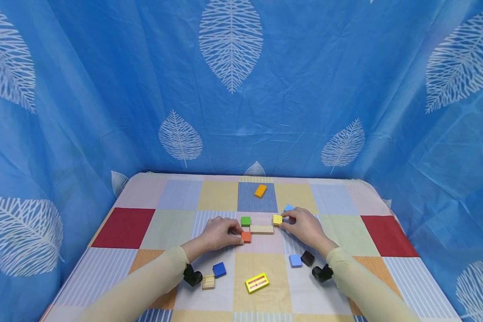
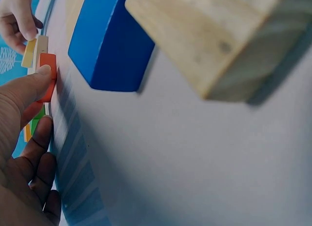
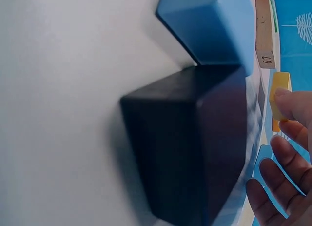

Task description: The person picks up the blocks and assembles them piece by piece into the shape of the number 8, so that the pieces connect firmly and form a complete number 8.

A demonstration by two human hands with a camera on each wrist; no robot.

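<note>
My left hand (image 1: 220,233) pinches a red-orange block (image 1: 246,237) between thumb and finger, at the near left end of a long plain wooden block (image 1: 261,230). In the left wrist view the thumb lies on that red-orange block (image 2: 47,62). A yellow block (image 1: 277,220) is pinched by my right hand (image 1: 306,227), by the far right end of the wooden block. The right wrist view shows the thumb on this yellow block (image 3: 280,84). A green block (image 1: 246,221) sits just behind the wooden block's left end. Partly hidden behind the right hand is a light blue block (image 1: 288,208).
An orange block (image 1: 260,191) lies at the back. Nearer me are a dark blue block (image 1: 219,269), a small wooden block (image 1: 208,282), a yellow block with red markings (image 1: 257,283), a light blue block (image 1: 295,260) and a black block (image 1: 307,258). A patchwork cloth (image 1: 124,228) covers the table.
</note>
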